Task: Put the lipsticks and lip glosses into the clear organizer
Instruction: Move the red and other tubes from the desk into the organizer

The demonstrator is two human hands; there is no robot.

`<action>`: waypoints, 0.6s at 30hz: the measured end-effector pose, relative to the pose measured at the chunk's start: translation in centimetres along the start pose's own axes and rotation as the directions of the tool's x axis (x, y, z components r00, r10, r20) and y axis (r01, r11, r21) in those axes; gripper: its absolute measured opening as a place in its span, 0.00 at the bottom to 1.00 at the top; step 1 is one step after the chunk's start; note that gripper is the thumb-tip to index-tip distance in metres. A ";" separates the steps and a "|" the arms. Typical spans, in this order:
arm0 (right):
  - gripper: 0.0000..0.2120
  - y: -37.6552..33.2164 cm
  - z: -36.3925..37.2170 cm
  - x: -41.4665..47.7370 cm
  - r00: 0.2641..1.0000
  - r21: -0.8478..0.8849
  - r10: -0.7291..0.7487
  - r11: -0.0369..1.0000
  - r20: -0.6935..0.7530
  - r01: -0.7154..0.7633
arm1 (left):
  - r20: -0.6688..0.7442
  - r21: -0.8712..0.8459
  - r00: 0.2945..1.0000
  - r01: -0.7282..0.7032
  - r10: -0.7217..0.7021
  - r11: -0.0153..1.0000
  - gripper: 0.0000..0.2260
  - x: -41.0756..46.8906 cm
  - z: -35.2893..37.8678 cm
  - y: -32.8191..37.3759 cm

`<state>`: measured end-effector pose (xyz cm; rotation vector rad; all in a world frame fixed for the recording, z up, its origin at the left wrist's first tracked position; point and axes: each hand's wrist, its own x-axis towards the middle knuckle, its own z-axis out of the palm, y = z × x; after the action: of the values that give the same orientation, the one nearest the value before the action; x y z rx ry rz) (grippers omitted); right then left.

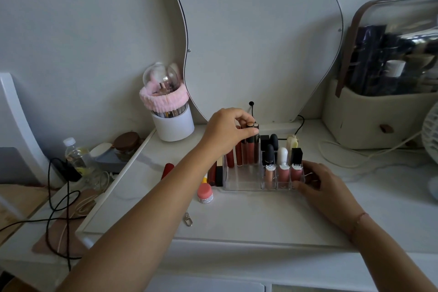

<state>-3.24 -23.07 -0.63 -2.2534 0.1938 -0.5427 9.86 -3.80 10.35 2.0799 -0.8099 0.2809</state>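
Left hand (227, 131): reaches over the back left of the clear organizer (244, 184), fingertips pinched on the cap of a tall lip gloss tube (250, 147) standing upright in the large left compartment.
Right hand (324, 187): fingers curled against the organizer's front right corner, pressed on its wall; nothing held.
Organizer: sits on the white worktop (248, 216), in front of the wavy mirror (256, 31).
Left compartment: several tall reddish gloss tubes at the back; front part bare.
Right slots: three pale pink glosses (283, 172) in the front row; black and white lipsticks (282, 155) upright behind them.
Outside organizer: dark red and black tubes (215, 173) just beside its left wall; a small pink jar (204, 192) near the front left; a red item (167, 169) farther left.
Surroundings: white brush holder with pink band (170, 114) at back left; a clear-lidded storage case (388, 92) at right.
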 end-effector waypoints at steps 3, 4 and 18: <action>0.23 0.0 0.0 0.0 1.000 0.006 0.003 1.000 -0.001 -0.003 | 0.009 0.067 1.000 -0.030 0.029 0.997 0.08 -0.1 0.7 -0.2; 0.23 0.1 0.1 0.0 1.000 0.006 0.005 1.000 -0.002 -0.005 | 0.005 0.085 0.999 -0.035 0.034 0.996 0.08 -0.1 0.8 -0.3; 0.24 0.2 0.1 0.0 1.000 -0.008 -0.002 1.000 0.005 0.002 | -0.052 0.146 0.995 -0.081 0.089 0.986 0.09 0.1 1.5 -0.8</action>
<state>-3.16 -23.19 -0.86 -2.2626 0.1916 -0.5382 10.36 -4.71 8.96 2.1628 -0.8663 0.4571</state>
